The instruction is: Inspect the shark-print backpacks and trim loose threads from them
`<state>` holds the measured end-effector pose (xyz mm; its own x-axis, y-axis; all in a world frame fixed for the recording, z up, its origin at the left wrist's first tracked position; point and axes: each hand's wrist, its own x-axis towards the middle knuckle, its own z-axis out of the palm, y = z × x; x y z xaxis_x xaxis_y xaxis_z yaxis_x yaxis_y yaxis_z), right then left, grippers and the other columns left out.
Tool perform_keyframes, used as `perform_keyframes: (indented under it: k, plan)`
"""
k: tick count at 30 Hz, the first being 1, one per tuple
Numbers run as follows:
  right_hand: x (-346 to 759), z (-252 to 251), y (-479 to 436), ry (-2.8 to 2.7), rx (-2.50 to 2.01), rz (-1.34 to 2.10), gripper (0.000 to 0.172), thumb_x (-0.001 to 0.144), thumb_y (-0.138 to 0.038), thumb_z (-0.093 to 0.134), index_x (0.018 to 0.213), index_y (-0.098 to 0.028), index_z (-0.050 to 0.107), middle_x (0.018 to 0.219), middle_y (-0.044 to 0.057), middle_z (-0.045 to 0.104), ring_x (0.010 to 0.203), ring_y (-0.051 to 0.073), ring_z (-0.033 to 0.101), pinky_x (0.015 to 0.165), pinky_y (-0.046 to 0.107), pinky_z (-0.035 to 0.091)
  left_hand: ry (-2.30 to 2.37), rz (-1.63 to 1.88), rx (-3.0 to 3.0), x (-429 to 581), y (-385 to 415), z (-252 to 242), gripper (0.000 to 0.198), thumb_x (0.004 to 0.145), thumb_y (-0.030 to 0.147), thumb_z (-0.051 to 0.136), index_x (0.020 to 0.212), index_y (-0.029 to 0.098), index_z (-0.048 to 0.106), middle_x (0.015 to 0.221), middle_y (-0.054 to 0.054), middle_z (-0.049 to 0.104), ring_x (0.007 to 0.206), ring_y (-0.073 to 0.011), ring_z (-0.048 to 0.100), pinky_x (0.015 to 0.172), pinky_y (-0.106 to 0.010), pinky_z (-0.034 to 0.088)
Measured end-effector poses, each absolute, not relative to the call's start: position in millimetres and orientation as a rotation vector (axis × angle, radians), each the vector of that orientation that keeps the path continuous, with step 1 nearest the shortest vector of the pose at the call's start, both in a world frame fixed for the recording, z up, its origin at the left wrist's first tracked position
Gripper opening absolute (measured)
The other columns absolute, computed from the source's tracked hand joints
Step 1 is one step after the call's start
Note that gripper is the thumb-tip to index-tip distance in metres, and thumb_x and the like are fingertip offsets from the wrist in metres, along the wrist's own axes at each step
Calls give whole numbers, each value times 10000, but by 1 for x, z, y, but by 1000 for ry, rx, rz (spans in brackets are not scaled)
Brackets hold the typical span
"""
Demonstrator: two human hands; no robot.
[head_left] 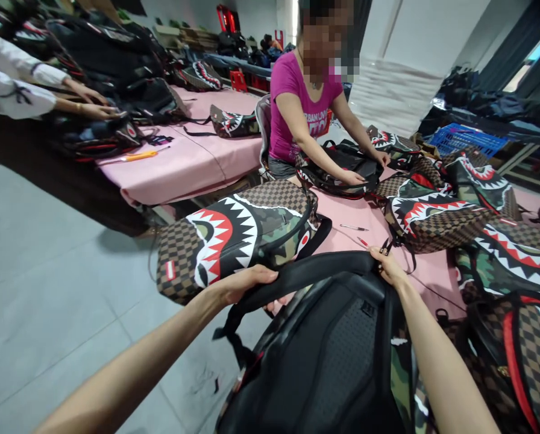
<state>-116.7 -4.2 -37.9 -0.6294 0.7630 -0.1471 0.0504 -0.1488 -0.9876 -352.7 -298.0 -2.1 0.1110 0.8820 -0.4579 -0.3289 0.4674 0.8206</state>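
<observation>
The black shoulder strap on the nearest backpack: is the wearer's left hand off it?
No, the left hand is holding the strap, with its thumb lying on top.

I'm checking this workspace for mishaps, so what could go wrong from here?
The shark-mouth bag left of the strap seems to jut past the edge of the pink table, over the floor, so a bump might drop it. The red pen lies close to the right hand, so moving the strap could knock it away.
</observation>
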Motion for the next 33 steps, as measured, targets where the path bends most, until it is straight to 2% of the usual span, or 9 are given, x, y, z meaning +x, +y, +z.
perform_keyframes:
  k: [3,8,10,14,18,21,24,28,33]
  plan:
    - [-111,-35,-11,-1554,-951,1649,358,471,-431,782,601,-151,602,592,-7,571,561,124,495,525,249,360,1117,1027,509,-347,-298,-3,437,731,460,596,762,32,677,739,-169,688,528,-174,622,449,-221,444]
    - [-89,-26,-63,-1310,-935,1257,292,660,-473,630,706,-187,593,726,-11,609,687,124,536,614,249,380,1026,1037,480,-336,-305,3,425,769,416,555,793,6,664,768,-187,684,598,-188,641,509,-235,478]
    - [-85,-23,-107,-1367,-927,1316,284,697,-461,614,747,-182,619,702,4,615,643,129,539,606,261,385,1022,1044,448,-329,-308,6,416,815,381,496,810,-2,658,793,-194,682,621,-185,646,539,-233,487]
    - [-96,-20,-204,-1637,-956,1669,310,745,-465,593,785,-165,660,583,14,593,510,121,494,553,269,371,968,1125,344,-310,-313,16,386,864,279,390,839,-14,639,839,-215,678,676,-193,659,569,-235,498]
    - [-111,-17,-266,-1553,-923,1866,333,738,-483,606,773,-154,642,487,-23,520,385,63,293,419,235,234,943,1195,273,-289,-321,31,353,862,220,350,880,-3,622,807,-197,686,670,-190,661,599,-249,511]
    - [-115,-12,-290,-1515,-899,1953,352,720,-488,630,783,-141,638,455,-54,446,372,41,182,389,230,135,909,1168,199,-276,-326,37,380,862,239,323,933,-4,606,780,-188,688,616,-201,651,550,-284,510]
    - [-117,-7,-308,-1545,-898,1941,326,678,-473,676,686,-153,618,436,-71,378,385,40,179,387,227,120,856,1204,139,-264,-329,38,376,857,228,319,1000,-5,577,801,-184,689,615,-196,649,539,-286,506]
    - [-120,-3,-327,-1544,-905,1909,315,613,-442,727,619,-165,579,544,-29,525,396,38,242,383,221,134,807,1292,95,-253,-326,32,346,847,210,345,996,-12,565,805,-193,682,633,-180,648,602,-278,514]
    - [-120,2,-336,-1377,-897,1964,344,551,-428,760,597,-163,546,547,-12,574,377,31,256,379,204,148,891,1276,417,-257,-333,29,322,838,290,462,941,22,608,830,-171,682,695,-177,643,689,-280,499]
